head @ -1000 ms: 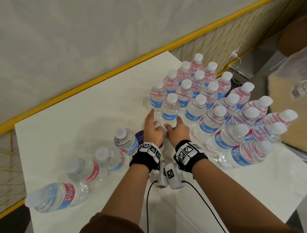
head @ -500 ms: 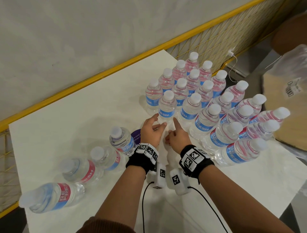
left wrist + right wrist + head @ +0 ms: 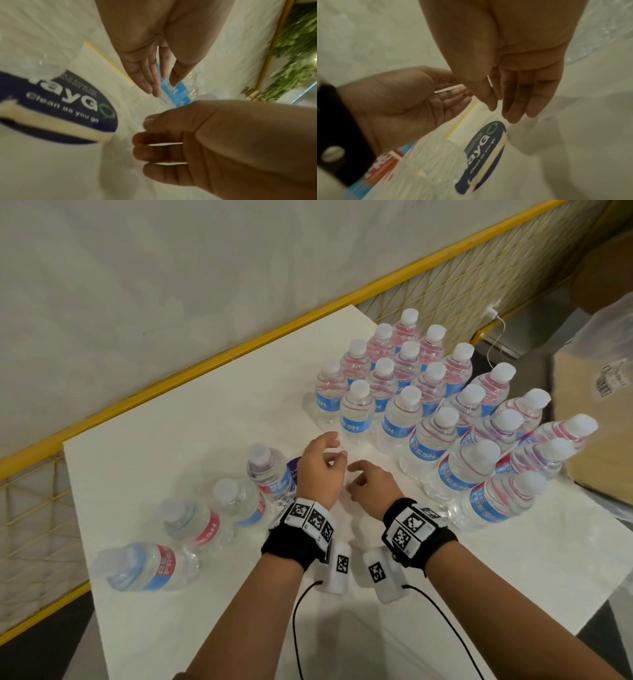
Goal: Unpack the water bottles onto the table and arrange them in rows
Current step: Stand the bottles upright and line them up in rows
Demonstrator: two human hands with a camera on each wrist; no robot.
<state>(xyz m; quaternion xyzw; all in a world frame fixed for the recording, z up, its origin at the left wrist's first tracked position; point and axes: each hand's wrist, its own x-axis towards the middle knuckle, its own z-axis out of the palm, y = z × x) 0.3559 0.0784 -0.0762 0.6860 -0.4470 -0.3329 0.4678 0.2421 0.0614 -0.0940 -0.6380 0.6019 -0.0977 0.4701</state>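
Observation:
A block of upright water bottles (image 3: 421, 405) with white caps and blue and red labels stands in rows on the right half of the white table (image 3: 205, 422). Its front bottle (image 3: 356, 416) (image 3: 178, 94) is just beyond my hands. Several more bottles (image 3: 236, 501) run in a line down the left side. My left hand (image 3: 334, 451) (image 3: 161, 83) and right hand (image 3: 354, 477) (image 3: 505, 111) hover close together over bare table between the two groups. Both hold nothing, with relaxed fingers, and touch no bottle.
A dark blue round sticker (image 3: 294, 470) (image 3: 68, 108) lies on the table beside my left hand. A cardboard box (image 3: 603, 422) with loose clear plastic (image 3: 613, 337) sits past the right edge. A yellow wire railing (image 3: 205, 368) borders the table's far and left sides.
Both hands have drawn back toward me from the front bottle of the block, which they were touching a second ago, and now hold nothing.

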